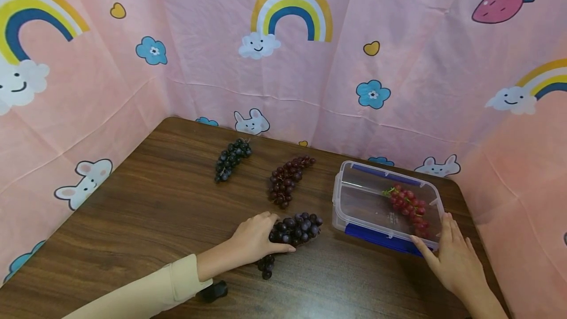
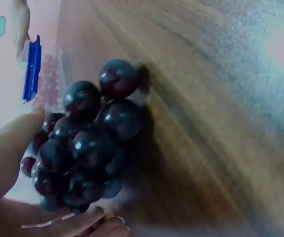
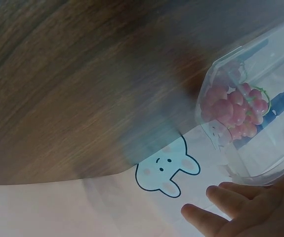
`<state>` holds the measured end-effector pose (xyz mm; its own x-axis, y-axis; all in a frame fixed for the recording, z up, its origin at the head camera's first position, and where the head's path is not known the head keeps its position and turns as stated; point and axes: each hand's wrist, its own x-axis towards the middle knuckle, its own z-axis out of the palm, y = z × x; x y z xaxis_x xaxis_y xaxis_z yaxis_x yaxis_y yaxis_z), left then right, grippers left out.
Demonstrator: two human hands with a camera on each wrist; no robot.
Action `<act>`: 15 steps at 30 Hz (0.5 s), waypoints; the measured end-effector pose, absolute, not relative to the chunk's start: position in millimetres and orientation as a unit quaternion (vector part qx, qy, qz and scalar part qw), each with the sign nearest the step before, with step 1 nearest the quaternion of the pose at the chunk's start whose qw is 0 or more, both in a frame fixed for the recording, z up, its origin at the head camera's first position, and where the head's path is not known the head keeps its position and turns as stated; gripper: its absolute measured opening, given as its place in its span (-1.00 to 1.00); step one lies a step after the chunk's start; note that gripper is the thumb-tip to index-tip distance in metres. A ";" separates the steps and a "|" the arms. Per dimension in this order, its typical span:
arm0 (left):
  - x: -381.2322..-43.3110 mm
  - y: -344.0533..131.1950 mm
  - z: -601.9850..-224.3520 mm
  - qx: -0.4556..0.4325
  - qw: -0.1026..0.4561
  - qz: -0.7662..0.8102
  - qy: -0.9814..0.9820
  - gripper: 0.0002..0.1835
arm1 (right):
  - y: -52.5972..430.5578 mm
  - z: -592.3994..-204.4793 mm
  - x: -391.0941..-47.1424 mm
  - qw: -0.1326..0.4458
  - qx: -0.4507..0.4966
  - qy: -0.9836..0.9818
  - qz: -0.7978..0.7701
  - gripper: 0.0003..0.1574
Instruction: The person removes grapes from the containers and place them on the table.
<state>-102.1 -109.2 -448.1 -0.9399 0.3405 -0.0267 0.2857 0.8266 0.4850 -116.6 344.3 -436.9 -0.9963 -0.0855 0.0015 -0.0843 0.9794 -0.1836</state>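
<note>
My left hand [image 1: 256, 236] grips a bunch of black grapes [image 1: 298, 228] in the middle of the table, thumb on the near side and fingers behind. Close up, the left wrist view shows the dark round grapes [image 2: 92, 143] between thumb and fingers. A few dark grapes [image 1: 266, 266] hang out below that hand. With straight fingers, my right hand [image 1: 456, 257] touches the near right corner of a clear plastic box [image 1: 354, 196] with blue clips. Inside the box lies a bunch of red grapes [image 1: 408, 205] with a green stem.
Farther back on the wooden table [image 1: 146, 201] lie a dark blue-black grape bunch [image 1: 231, 159] and a dark red grape bunch [image 1: 287, 181]. A small black object [image 1: 214, 291] is by the left sleeve. Pink printed cloth [image 1: 204, 28] surrounds the back and sides.
</note>
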 end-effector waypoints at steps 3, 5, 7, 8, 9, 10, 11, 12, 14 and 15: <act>-103.0 -113.5 -442.7 0.174 0.069 0.245 0.951 -0.16 | 343.5 -435.5 -117.0 0.011 -0.040 0.995 -0.093 0.39; -103.7 -116.9 -439.3 0.182 0.075 0.244 0.950 -0.19 | 343.2 -435.1 -117.3 0.014 -0.039 0.995 -0.093 0.40; -104.0 -120.3 -436.5 0.188 0.081 0.238 0.950 -0.21 | 343.1 -435.0 -117.7 0.016 -0.038 0.995 -0.091 0.40; -104.0 -121.9 -434.6 0.192 0.084 0.235 0.949 -0.22 | 343.2 -435.1 -117.9 0.016 -0.038 0.995 -0.091 0.41; -103.9 -123.3 -432.7 0.195 0.088 0.233 0.949 -0.23 | 343.2 -435.2 -118.0 0.016 -0.038 0.995 -0.092 0.41; -103.8 -124.6 -430.8 0.198 0.092 0.231 0.948 -0.23 | 343.3 -435.4 -118.0 0.016 -0.039 0.995 -0.092 0.41; -103.7 -125.9 -428.9 0.202 0.095 0.228 0.948 -0.24 | 343.5 -435.5 -118.1 0.015 -0.039 0.995 -0.092 0.41; -103.4 -126.9 -426.7 0.206 0.098 0.224 0.947 -0.25 | 343.7 -435.7 -118.2 0.014 -0.039 0.995 -0.091 0.41; -103.0 -128.5 -421.7 0.218 0.098 0.215 0.947 -0.25 | 344.1 -436.1 -118.3 0.012 -0.039 0.995 -0.091 0.41; -102.8 -129.1 -419.2 0.225 0.097 0.211 0.946 -0.26 | 344.4 -436.3 -118.3 0.012 -0.039 0.995 -0.091 0.41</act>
